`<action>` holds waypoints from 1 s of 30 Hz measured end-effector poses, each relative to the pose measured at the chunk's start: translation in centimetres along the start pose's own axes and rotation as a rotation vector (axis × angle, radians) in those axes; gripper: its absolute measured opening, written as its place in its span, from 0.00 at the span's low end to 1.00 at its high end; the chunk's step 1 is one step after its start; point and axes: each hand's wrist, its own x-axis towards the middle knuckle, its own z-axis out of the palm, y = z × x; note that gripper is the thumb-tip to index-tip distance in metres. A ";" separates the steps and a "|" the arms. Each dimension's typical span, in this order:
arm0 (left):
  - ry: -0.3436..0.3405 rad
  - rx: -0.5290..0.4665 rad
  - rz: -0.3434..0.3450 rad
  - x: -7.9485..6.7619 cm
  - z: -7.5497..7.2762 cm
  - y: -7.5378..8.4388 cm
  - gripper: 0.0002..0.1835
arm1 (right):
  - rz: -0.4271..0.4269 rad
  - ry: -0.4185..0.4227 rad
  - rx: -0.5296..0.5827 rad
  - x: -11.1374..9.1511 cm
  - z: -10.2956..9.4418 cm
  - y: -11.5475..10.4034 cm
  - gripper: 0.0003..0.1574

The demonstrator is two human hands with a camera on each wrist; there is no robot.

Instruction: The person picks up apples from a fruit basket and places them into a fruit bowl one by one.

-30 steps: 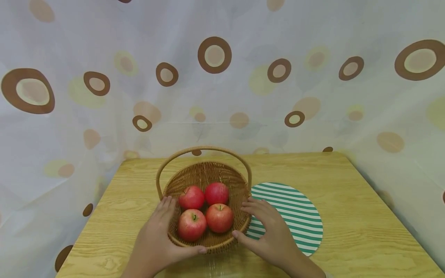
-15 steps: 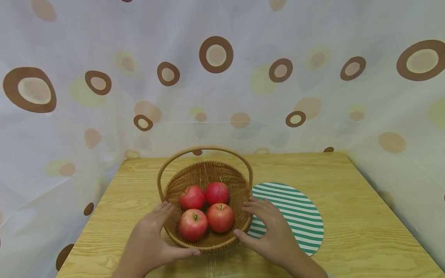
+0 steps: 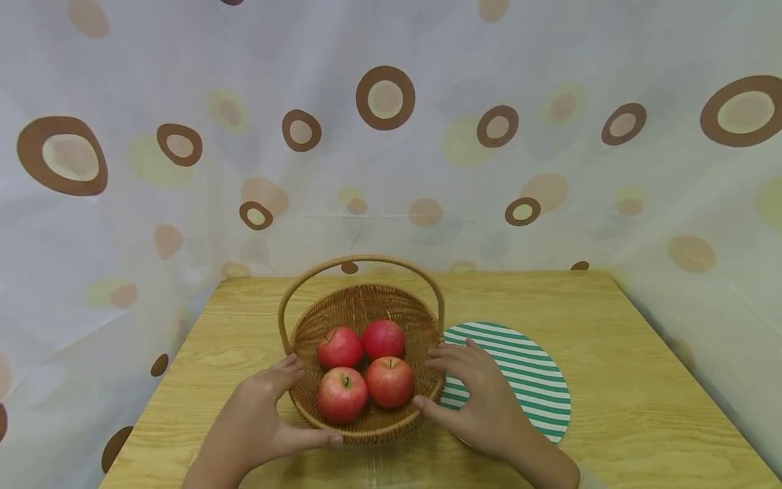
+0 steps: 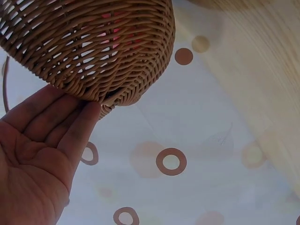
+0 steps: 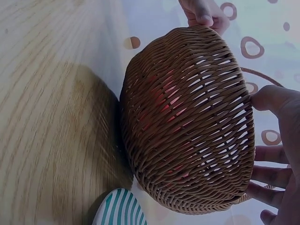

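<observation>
A brown wicker basket (image 3: 373,435) with a tall arched handle (image 3: 364,259) stands on the wooden table, its opening facing me. Several red apples (image 3: 342,395) lie inside it. My left hand (image 3: 250,414) is spread at the basket's left side, fingertips right at the rim and thumb along the front edge. In the left wrist view its fingers (image 4: 82,129) are nearly straight against the weave. On the other side my right hand (image 3: 479,401) is spread too, thumb tip at the front rim and fingers reaching over the right rim.
A round placemat (image 3: 519,380) with green and white stripes lies right of the basket, partly under my right hand. The wooden table (image 3: 635,380) ends at a patterned white curtain (image 3: 391,170) behind and on both sides.
My left hand has slid left and back, its fingers drawing off the inside of the rim. The right hand and basket have hardly moved; the whole head view shifts slightly.
</observation>
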 end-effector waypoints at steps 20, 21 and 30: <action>-0.069 -0.061 -0.063 0.6 -0.5 0.4 0.53 | 0.054 -0.106 -0.030 1.8 -0.5 -0.7 0.31; -0.069 -0.061 -0.065 0.7 -0.5 0.4 0.53 | 0.055 -0.117 -0.031 1.9 -0.5 -0.7 0.32; -0.118 -0.042 -0.116 1.0 -0.8 0.7 0.55 | 0.040 -0.150 -0.010 3.1 -0.2 -0.9 0.30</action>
